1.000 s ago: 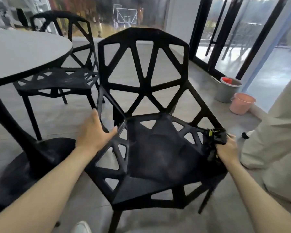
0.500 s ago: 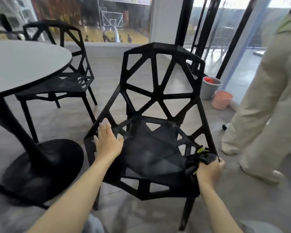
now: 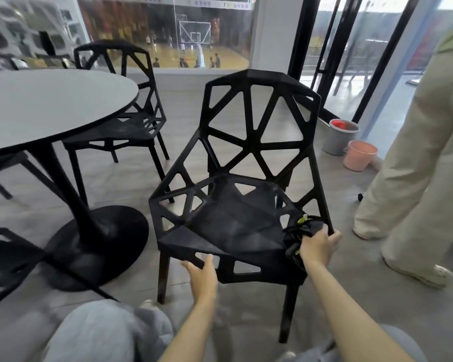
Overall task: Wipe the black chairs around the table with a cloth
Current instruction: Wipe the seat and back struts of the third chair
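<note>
The right hand (image 3: 316, 246) grips the dark cloth (image 3: 300, 235) against the near chair (image 3: 246, 184) at its front right corner, while the left hand (image 3: 203, 274) holds the front edge. The seat beside that grip looks wiped, though I can't be sure; the far chair (image 3: 120, 105) past the table (image 3: 50, 105) seemingly remains.

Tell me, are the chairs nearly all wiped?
Not yet. Nothing plainly looks finished. In hand: the right hand holds the dark cloth against the near chair at its right edge, and the left hand grips its front edge. Left: the far chair behind the table and another at the frame's left edge, both untouched now.
</note>
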